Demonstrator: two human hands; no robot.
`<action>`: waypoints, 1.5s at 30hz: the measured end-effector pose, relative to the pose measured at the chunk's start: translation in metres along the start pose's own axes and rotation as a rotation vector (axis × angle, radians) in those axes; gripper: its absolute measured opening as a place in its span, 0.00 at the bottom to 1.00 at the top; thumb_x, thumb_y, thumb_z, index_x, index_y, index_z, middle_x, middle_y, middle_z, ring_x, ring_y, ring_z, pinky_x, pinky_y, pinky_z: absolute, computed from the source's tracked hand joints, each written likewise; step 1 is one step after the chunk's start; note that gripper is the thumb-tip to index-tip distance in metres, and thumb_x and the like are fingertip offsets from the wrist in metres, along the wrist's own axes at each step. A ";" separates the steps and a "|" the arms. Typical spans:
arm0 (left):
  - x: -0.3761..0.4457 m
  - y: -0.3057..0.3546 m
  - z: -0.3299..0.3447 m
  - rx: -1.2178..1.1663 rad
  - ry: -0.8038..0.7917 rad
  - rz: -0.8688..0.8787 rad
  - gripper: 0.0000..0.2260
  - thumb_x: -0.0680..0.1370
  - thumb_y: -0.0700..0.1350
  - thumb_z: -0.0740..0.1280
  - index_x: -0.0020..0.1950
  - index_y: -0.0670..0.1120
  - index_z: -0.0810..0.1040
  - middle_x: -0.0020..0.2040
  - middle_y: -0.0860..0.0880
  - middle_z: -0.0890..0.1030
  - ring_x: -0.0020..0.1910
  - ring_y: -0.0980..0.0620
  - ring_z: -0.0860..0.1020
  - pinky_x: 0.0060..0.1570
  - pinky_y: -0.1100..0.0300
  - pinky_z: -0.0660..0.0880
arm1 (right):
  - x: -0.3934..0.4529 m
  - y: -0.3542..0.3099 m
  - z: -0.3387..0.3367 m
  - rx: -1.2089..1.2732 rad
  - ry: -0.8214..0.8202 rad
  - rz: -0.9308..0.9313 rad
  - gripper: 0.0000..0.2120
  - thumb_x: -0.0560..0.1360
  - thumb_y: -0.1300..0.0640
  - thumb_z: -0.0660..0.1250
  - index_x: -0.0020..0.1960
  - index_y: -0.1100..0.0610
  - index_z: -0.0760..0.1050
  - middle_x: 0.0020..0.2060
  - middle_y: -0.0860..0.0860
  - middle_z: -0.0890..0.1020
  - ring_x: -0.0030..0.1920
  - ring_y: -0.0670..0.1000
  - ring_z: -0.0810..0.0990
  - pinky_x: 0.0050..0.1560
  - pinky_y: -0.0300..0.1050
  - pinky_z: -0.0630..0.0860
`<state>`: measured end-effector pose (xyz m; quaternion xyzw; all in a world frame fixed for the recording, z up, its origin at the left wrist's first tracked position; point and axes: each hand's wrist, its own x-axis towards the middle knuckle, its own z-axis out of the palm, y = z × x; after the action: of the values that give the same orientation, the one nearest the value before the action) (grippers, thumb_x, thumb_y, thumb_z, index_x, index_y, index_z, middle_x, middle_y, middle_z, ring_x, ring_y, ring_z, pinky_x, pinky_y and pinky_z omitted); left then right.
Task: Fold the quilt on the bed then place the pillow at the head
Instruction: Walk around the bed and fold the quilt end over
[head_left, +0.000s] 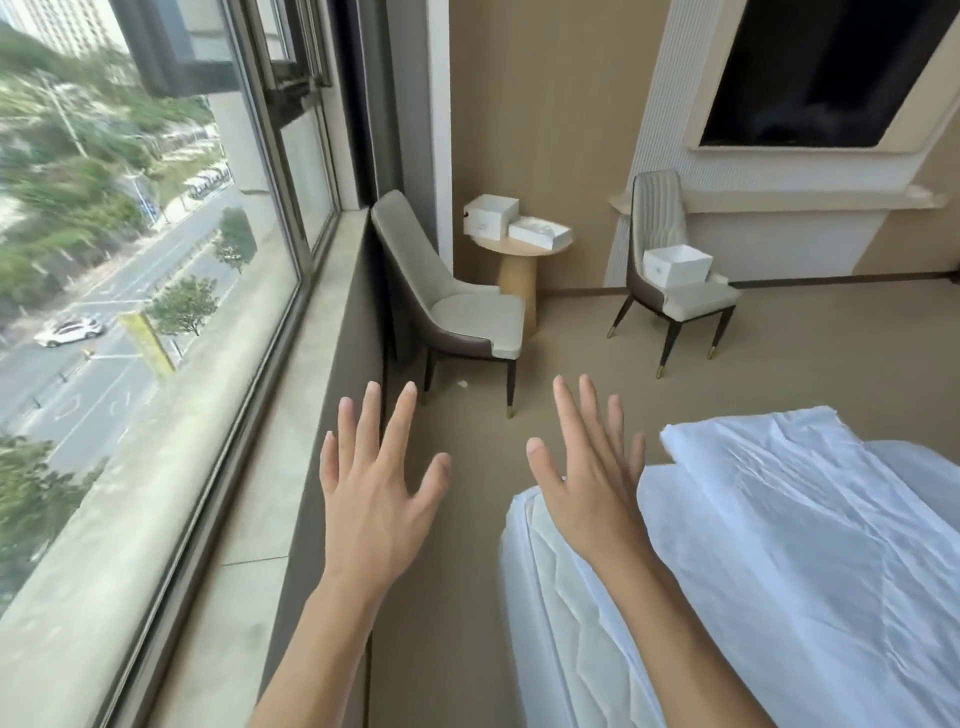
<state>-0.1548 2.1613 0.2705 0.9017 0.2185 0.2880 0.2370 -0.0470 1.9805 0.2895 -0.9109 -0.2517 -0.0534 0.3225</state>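
Observation:
A white quilt (789, 519) lies on the bed at the lower right, creased, with a folded edge toward the foot. The bed's quilted mattress side (550, 597) shows below it on the left. My left hand (374, 488) is raised over the floor strip between window and bed, fingers spread, holding nothing. My right hand (587, 483) is raised beside it, above the bed's near corner, fingers apart and empty. Neither hand touches the quilt. No pillow is in view.
A big window (130, 260) and its sill (197, 509) run along the left. Ahead stand a chair (467, 312), a small round table (519, 254) with white boxes, and a second chair (675, 291) holding a white box. A dark TV (831, 67) hangs on the wall.

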 end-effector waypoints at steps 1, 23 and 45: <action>0.014 -0.007 0.003 0.002 0.004 -0.006 0.32 0.78 0.65 0.53 0.82 0.64 0.49 0.84 0.55 0.48 0.82 0.52 0.40 0.80 0.47 0.43 | 0.017 -0.003 0.007 0.005 -0.002 -0.004 0.35 0.76 0.34 0.42 0.82 0.38 0.43 0.83 0.43 0.43 0.82 0.51 0.36 0.78 0.62 0.36; 0.477 -0.103 0.186 -0.036 -0.018 -0.029 0.32 0.79 0.62 0.56 0.81 0.66 0.48 0.84 0.56 0.49 0.82 0.54 0.41 0.79 0.50 0.41 | 0.503 0.046 0.158 0.075 -0.015 0.001 0.31 0.84 0.42 0.55 0.82 0.40 0.46 0.83 0.44 0.46 0.83 0.53 0.41 0.79 0.65 0.41; 0.783 0.127 0.643 -0.205 -0.663 0.673 0.33 0.79 0.62 0.58 0.82 0.61 0.51 0.84 0.50 0.52 0.83 0.45 0.46 0.79 0.42 0.47 | 0.759 0.380 0.114 0.025 0.370 0.835 0.32 0.83 0.43 0.58 0.83 0.43 0.48 0.84 0.47 0.49 0.83 0.57 0.44 0.78 0.65 0.41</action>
<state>0.8570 2.2824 0.2026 0.9377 -0.2020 0.0656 0.2751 0.7913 2.1190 0.1836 -0.9055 0.1982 -0.0778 0.3670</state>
